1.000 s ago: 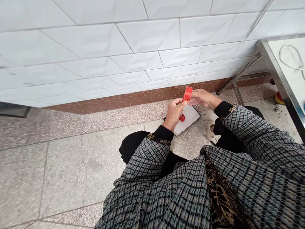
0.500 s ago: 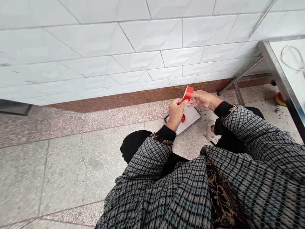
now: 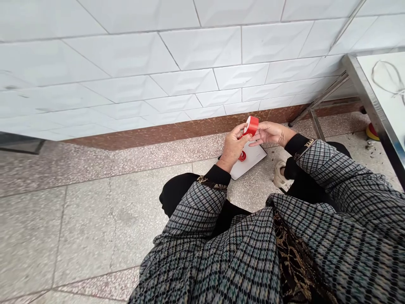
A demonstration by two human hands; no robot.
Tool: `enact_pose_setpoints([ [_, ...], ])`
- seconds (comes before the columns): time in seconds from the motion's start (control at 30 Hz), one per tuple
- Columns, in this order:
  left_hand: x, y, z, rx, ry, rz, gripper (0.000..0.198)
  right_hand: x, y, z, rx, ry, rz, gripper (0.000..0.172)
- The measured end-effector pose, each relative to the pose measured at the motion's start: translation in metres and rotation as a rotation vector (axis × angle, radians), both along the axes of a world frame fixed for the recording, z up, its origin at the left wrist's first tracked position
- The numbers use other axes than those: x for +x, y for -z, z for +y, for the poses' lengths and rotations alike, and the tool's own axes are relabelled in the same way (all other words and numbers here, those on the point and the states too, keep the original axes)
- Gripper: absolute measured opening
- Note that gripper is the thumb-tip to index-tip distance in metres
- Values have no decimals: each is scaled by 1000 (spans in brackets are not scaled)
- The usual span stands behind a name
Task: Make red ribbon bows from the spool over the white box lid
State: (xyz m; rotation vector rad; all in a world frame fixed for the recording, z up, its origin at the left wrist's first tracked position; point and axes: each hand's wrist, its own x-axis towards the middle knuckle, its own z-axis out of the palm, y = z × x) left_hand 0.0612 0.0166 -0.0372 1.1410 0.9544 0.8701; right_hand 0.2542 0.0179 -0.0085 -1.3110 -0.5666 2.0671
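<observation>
Both my hands hold a small red strip (image 3: 252, 125) up in front of me, above the floor. My left hand (image 3: 233, 146) pinches its lower left edge between thumb and fingers. My right hand (image 3: 271, 133) grips its right side, fingers closed on it. The strip curls over at the top and shows a pale edge. Below my hands a white card with a dark border (image 3: 250, 162) lies flat on the floor, with a small red piece (image 3: 242, 156) lying on it.
A white tiled wall with a brown skirting (image 3: 164, 133) runs across the back. A steel table (image 3: 370, 99) stands at the right, a thin loop of cord (image 3: 384, 76) on its top. A red and yellow object (image 3: 371, 131) sits beneath it. My pale shoe (image 3: 280, 175) rests near the card.
The red strip has been bent from a flat piece into a curl at the top. Both hands have shifted slightly to the right with it.
</observation>
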Motion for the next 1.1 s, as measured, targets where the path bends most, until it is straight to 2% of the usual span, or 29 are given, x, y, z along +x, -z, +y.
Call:
enact_pose_setpoints([
  [0.2, -8, -1, 1, -139, 82, -140, 35, 1, -1, -2, 94, -119, -121, 21],
  [0.27, -11, 0, 2, -200, 100, -158, 37, 3, 1, 0, 216, -123, -223, 30],
  [0.37, -15, 0, 2, -260, 131, -186, 40, 10, 4, 4, 506, -104, -395, 55],
  [0.4, -15, 0, 2, -273, 148, -196, 41, 13, 4, 5, 602, -128, -436, 58],
  [0.43, -16, -1, 1, -282, 164, -204, 42, 16, 4, 6, 685, -172, -465, 56],
  [0.53, -16, -4, 0, -302, 197, -210, 42, 22, 4, 9, 827, -294, -513, 31],
  [0.6, -15, -7, -1, -309, 189, -206, 39, 23, 5, 10, 834, -283, -517, 22],
  [0.83, -10, -11, -6, -298, 13, -284, 36, 19, 17, 15, 667, -51, -385, 25],
  [0.93, -9, -11, -10, -314, 11, -263, 37, 15, 19, 16, 629, 26, -372, 25],
  [1.1, -6, -10, -11, -323, 43, -235, 44, 7, 12, 13, 592, 35, -361, 21],
])
